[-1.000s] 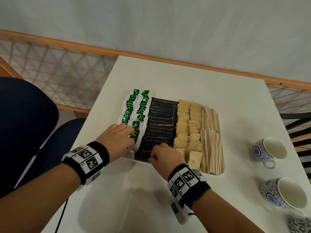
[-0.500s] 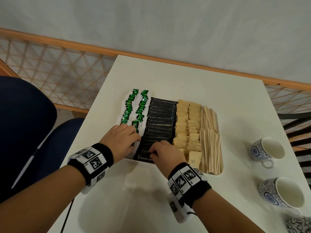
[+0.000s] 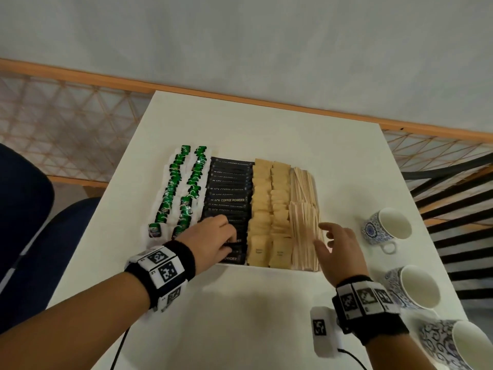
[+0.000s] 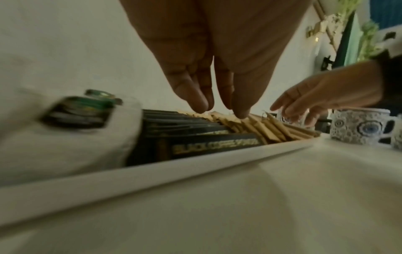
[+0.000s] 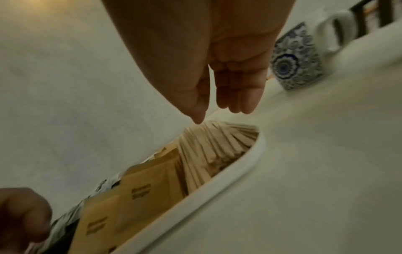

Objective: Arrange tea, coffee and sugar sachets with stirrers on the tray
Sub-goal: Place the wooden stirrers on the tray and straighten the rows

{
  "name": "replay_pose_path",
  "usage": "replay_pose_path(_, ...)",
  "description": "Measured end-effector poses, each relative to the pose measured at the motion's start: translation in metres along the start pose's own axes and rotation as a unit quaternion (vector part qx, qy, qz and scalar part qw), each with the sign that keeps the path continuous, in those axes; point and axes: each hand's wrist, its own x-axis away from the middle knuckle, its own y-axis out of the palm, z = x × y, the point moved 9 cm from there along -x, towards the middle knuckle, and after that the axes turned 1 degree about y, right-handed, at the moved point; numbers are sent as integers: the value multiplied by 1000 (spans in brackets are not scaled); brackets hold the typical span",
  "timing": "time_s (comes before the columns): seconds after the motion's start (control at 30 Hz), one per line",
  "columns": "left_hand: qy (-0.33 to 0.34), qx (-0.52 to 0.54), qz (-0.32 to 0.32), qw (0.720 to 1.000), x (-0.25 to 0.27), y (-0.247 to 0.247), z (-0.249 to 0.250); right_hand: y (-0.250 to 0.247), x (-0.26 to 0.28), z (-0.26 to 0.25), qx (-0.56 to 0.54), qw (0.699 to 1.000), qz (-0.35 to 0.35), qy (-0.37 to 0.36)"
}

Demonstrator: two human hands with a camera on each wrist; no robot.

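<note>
With the tray (image 3: 266, 266) at frame centre already filled, the left hand (image 3: 210, 237) presses loosely curled fingers on the coffee sachets (image 3: 229, 200) while the right hand (image 3: 337, 248), spread and empty, nears the stirrers (image 3: 304, 222), likely to square them next.

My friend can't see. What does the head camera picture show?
Two hands reach over a white tray on a table: the left hand rests on black coffee sachets, the right hand hovers open beside wooden stirrers. Three patterned cups stand to the right.

Tray (image 3: 266, 266) on table (image 3: 266, 316), cups (image 3: 384, 228) right.
</note>
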Motion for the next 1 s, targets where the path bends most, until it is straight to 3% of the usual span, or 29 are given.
replay_pose_path(0.13, -84, 98, 6, 992, -19, 6, 10, 8, 4, 22, -67, 994, -7, 86)
replay_pose_path(0.27, -147, 127, 3, 981, -35, 15, 11, 12, 7, 27, -114, 988, -18, 102)
replay_pose_path(0.4, -169, 104, -41, 979, -41, 25, 8, 19, 9, 30, -100, 989, -44, 95)
replay_pose_path(0.63, -167, 119, -36, 978, -37, 19, 14, 23, 8, 25, -57, 995, -47, 62)
replay_pose_path(0.77, -169, 143, 62, 973, -15, -16, 6, 16, 11, 35, -115, 991, -25, 70)
replay_pose_path(0.9, -212, 172, 173, 946, 24, -52, -40, 10, 9, 46, -151, 985, 3, 77)
replay_pose_path(1.0, -245, 168, 219, 929, 55, -68, -76, 12, 1, 49, -151, 986, 0, 74)
